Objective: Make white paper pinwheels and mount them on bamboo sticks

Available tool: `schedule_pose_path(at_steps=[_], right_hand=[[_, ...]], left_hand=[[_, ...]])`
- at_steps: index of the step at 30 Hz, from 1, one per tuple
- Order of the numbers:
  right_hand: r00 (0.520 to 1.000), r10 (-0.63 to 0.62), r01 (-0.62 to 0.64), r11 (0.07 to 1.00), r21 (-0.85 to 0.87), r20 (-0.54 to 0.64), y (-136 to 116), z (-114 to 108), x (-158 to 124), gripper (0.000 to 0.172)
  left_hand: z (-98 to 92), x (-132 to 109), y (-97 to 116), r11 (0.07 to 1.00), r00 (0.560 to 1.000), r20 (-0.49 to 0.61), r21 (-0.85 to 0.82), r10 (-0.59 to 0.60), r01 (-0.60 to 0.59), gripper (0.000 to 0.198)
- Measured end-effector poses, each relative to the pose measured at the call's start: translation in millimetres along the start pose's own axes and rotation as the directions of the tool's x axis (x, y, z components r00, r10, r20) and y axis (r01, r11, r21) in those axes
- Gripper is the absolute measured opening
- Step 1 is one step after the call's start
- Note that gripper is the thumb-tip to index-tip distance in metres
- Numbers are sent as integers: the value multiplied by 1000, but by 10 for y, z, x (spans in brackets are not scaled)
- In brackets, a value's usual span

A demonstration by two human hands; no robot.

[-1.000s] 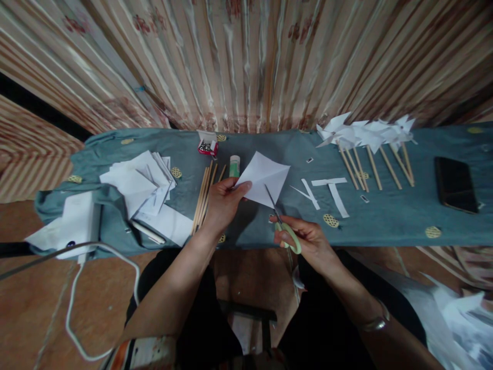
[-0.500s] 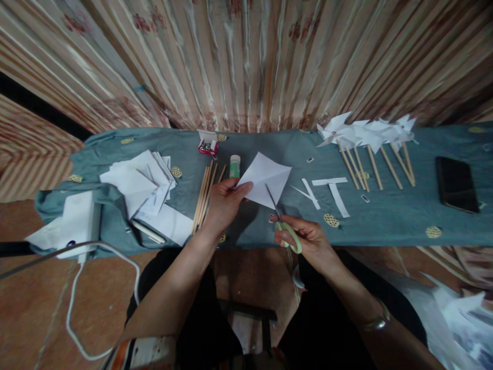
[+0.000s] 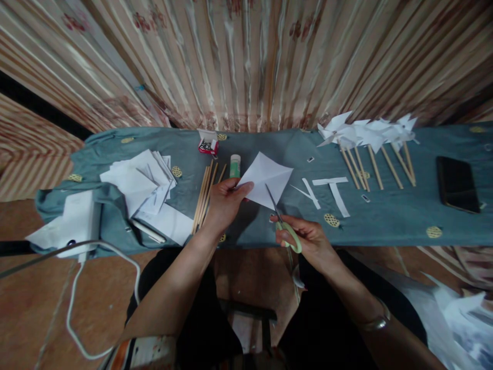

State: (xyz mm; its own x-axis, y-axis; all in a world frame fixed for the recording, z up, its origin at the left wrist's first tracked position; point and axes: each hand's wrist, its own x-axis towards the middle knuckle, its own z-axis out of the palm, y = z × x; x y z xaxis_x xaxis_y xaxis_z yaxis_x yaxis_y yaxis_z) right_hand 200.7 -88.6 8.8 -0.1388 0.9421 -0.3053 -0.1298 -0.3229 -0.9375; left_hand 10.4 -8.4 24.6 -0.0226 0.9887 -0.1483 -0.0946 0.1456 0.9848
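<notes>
Biggest worry here is probably a crooked or torn cut. The left hand (image 3: pixel 223 203) pinches the white paper square (image 3: pixel 265 177) by just its left corner, so the rest of the sheet floats free above the blue tablecloth (image 3: pixel 385 221) and could flop or twist when the blades bite. That thumb isn't far from the blade tips either, so a slip might nick it. The right hand (image 3: pixel 308 241) is closed around the green handles of the scissors (image 3: pixel 278 218), and the blades reach into the sheet's lower edge; how wide they gape is too small to tell. So the paper sits just ahead of the right hand, with the wooden sticks (image 3: pixel 204 198) and glue stick (image 3: pixel 234 165) off to the left.
</notes>
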Motion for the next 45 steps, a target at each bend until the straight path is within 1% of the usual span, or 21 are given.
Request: schedule_pose_path(at_steps=[6,9,13,17,20,23,26,29,31,32,33,35,36,37,38,39,40,42,45], right_hand=[[1000,6,-6,1000,20,-23,14,22,11,41],[1000,-5,6,1000,17,-22,10,24,13,40],[1000,15,-15,1000,24,-11,14,17,10,38],[999,25,-25,1000,16,21,40,7,8,43],[997,34,-34,999,-6,70,41,-11,2,45],[989,60,-54,997,-45,138,2,-75,-15,44],[974,111,-99,993,-70,198,-85,-202,-46,46],[942,185,-170,982,-77,280,-208,-355,-81,46],[937,168,-159,986,-56,306,-279,-440,-91,48],[949,133,-127,991,-40,285,-302,-473,-87,49],[969,84,-80,996,-26,231,-315,-500,-75,49],[999,-24,25,1000,-19,45,-313,-540,-32,46],[995,-75,73,997,-27,-67,-303,-554,-4,45],[979,-120,114,993,-42,-166,-290,-565,25,44],[957,-161,150,987,-65,-243,-276,-573,51,44],[935,-200,180,979,-94,-294,-264,-578,74,44],[917,-237,206,970,-126,-320,-254,-579,91,44],[900,-295,244,951,-192,-321,-237,-573,110,45],[902,-336,260,924,-281,-271,-208,-541,116,48]], left_hand=[[1,16,-16,1000,1000,-12,4,26,-26,20],[4,10,-11,1000,1000,-10,-5,21,-21,20],[12,1,0,1000,1000,-9,-18,10,-10,21],[8,10,3,1000,1000,-10,2,8,-8,20],[-19,41,-5,1000,1000,-22,-3,21,-21,20],[-63,88,-15,998,997,-61,-37,40,-42,18],[-108,123,-10,996,995,-94,-75,34,-41,19],[-137,133,5,995,994,-102,-95,26,-36,24],[-140,126,9,996,996,-93,-92,15,-24,23],[-135,118,7,996,997,-82,-88,7,-14,23],[-126,106,2,997,998,-62,-82,-7,2,22],[-92,71,-17,998,999,2,-51,-44,44,21],[-69,48,-32,998,997,41,-22,-61,62,21],[-43,23,-51,997,994,85,15,-75,74,20],[-14,-4,-75,995,988,128,58,-83,76,20],[16,-31,-101,993,981,171,100,-86,70,19],[45,-56,-127,989,973,212,136,-89,61,19],[97,-103,-175,980,955,283,196,-91,35,18],[148,-158,-204,959,925,369,282,-91,-18,16]])
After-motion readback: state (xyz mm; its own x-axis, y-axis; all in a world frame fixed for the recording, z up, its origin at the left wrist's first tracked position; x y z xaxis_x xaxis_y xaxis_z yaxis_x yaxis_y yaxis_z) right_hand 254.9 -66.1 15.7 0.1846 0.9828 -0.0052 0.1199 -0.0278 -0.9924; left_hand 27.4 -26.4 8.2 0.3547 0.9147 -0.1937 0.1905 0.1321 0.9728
